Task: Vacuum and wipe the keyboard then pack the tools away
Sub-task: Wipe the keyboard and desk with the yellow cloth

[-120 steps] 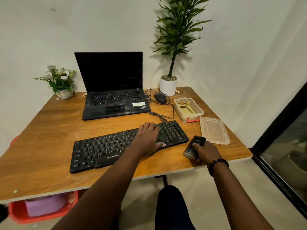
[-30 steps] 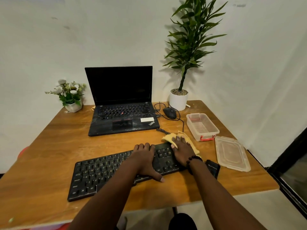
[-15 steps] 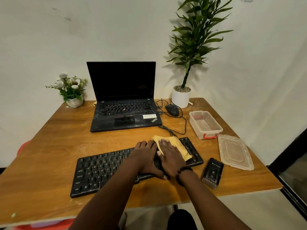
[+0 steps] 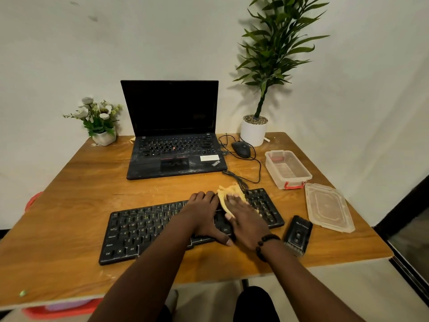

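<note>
A black keyboard (image 4: 148,231) lies across the front of the wooden table (image 4: 81,194). My left hand (image 4: 204,214) rests flat on its right half, fingers straight. Right beside it, my right hand (image 4: 246,219) presses a yellow cloth (image 4: 226,194) onto the keys near the number pad; most of the cloth is hidden under the palm. The small black handheld vacuum (image 4: 298,234) lies on the table just right of the keyboard, untouched. An empty clear plastic box (image 4: 287,168) and its loose lid (image 4: 327,206) sit at the right.
An open black laptop (image 4: 174,145) stands behind the keyboard, with a wired mouse (image 4: 241,148) and cable beside it. A tall potted plant (image 4: 254,130) is at the back right and a small flower pot (image 4: 102,133) at the back left. A red bin shows under the table.
Four seconds ago my right hand held the vacuum at the table's edge; the vacuum now lies free. The cloth left the box, and my right hand has slid it leftward over the keys.
</note>
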